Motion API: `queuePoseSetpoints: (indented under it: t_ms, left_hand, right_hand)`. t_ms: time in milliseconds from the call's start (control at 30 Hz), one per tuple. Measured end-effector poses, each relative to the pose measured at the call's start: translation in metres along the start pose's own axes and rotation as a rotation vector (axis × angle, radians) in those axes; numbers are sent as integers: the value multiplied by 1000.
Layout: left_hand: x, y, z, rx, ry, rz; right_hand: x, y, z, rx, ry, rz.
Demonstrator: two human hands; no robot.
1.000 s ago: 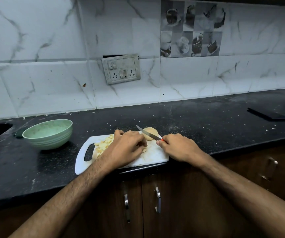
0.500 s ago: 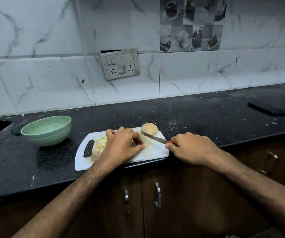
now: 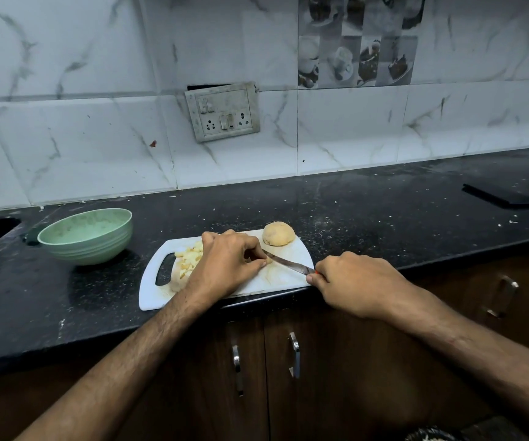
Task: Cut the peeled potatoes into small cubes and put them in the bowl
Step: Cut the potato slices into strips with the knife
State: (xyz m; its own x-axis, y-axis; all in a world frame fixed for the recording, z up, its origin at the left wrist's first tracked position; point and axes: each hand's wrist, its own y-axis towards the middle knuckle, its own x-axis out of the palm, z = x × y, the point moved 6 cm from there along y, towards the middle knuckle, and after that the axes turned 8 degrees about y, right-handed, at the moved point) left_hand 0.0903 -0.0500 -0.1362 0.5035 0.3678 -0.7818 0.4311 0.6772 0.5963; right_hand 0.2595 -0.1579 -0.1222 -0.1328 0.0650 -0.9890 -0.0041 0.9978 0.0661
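Left hand (image 3: 228, 265) fingers curled, pinching a small potato piece (image 3: 268, 260) on the board (image 3: 283, 275). Right hand (image 3: 357, 283) grips the knife (image 3: 288, 264), handle mostly hidden. Cubes (image 3: 190, 257) partly behind left hand; potato (image 3: 278, 233) at far edge. Bowl (image 3: 86, 235) well left; contents unclear.

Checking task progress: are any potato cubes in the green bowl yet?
No: the green ribbed bowl shows no cubes, while the pale cut potato cubes sit piled on the white plastic cutting board.
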Motion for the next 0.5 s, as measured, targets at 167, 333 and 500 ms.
queuePoseSetpoints:
  t_ms: [167,333,500]
  left_hand:
    - [0,1,1,16,0,14]
    - [1,1,0,12,-14,14]
    - [1,-1,4,36,3,16]
  right_hand:
    - [-8,-3,-6,-20,-63,55]
    - [-6,-3,-7,-11,-72,29]
    - [3,-4,-15,-8,-72,-28]
